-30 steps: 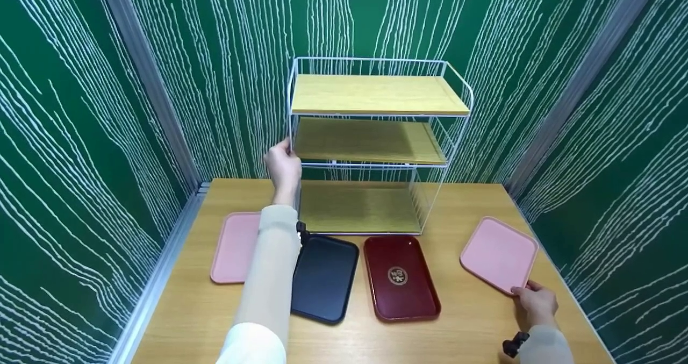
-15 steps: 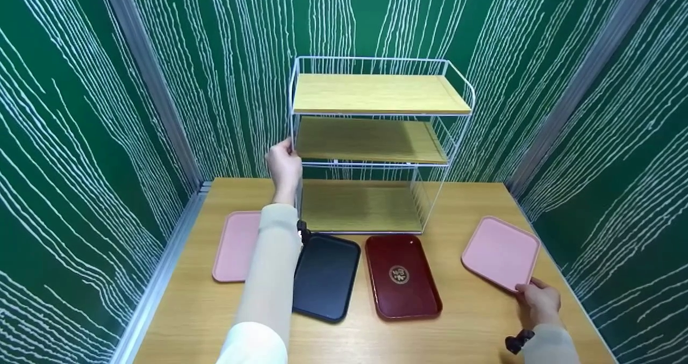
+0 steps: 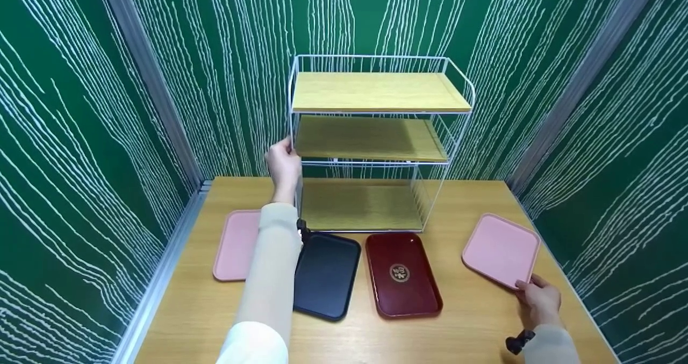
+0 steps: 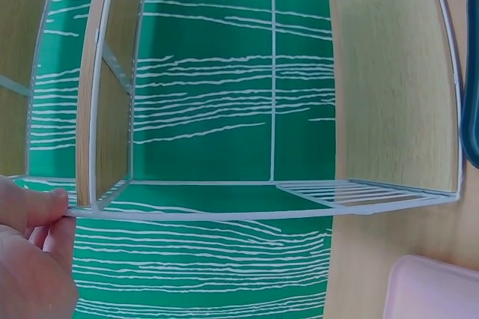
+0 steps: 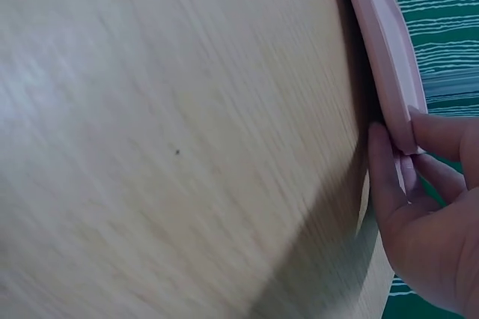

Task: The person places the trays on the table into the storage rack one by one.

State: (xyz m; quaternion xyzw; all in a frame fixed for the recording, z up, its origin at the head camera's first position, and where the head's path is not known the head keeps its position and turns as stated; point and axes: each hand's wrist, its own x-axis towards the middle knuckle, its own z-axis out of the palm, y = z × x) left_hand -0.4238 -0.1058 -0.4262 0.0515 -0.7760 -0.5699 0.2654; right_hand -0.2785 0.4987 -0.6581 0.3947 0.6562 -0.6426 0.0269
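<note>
A three-tier white wire rack point(image 3: 371, 163) with wooden shelves stands at the back of the table. My left hand point(image 3: 283, 165) pinches its left front upright at the middle shelf point(image 3: 371, 138), thumb and fingers round the wire in the left wrist view. At the table's right, my right hand point(image 3: 540, 298) pinches the near corner of a pink tray point(image 3: 501, 251). The right wrist view shows the thumb on the tray's rim point(image 5: 385, 57) and fingers below it. Between the hands lie a black tray point(image 3: 327, 278) and a dark red tray point(image 3: 403, 275) with a gold emblem.
A second pink tray point(image 3: 236, 245) lies on the wooden table point(image 3: 376, 342) at the left, partly hidden behind my left sleeve. Green walls with white wavy lines and grey metal posts point(image 3: 570, 79) enclose the table on the back and sides.
Both hands keep their hold on the rack and the right pink tray. Only a slight shift of the whole head view shows.
</note>
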